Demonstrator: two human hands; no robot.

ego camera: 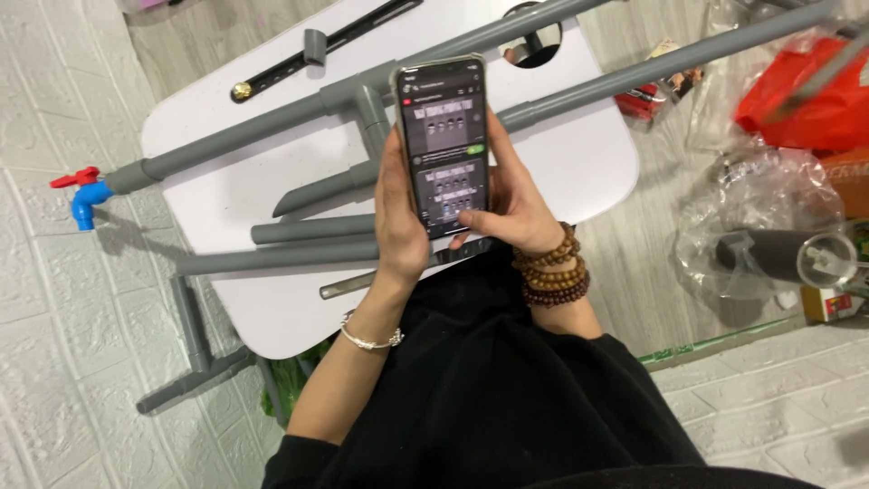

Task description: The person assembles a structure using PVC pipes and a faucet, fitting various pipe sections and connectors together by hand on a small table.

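Grey plastic pipes (317, 231) lie on a white folding table (561, 172). Above them, the left hand (398, 213) and right hand (516, 204) wrap closed around a smartphone (441, 145), right thumb on its screen.

A small white table (561, 172) carries several grey plastic pipes (312, 231), some joined by fittings. One pipe ends past the table's edge in a blue tap (86, 201) with a red handle. A black slotted bar (299, 62) lies near the far edge. On the floor sit a red bag (797, 100) and clear plastic bags (751, 226) (contents unclear).
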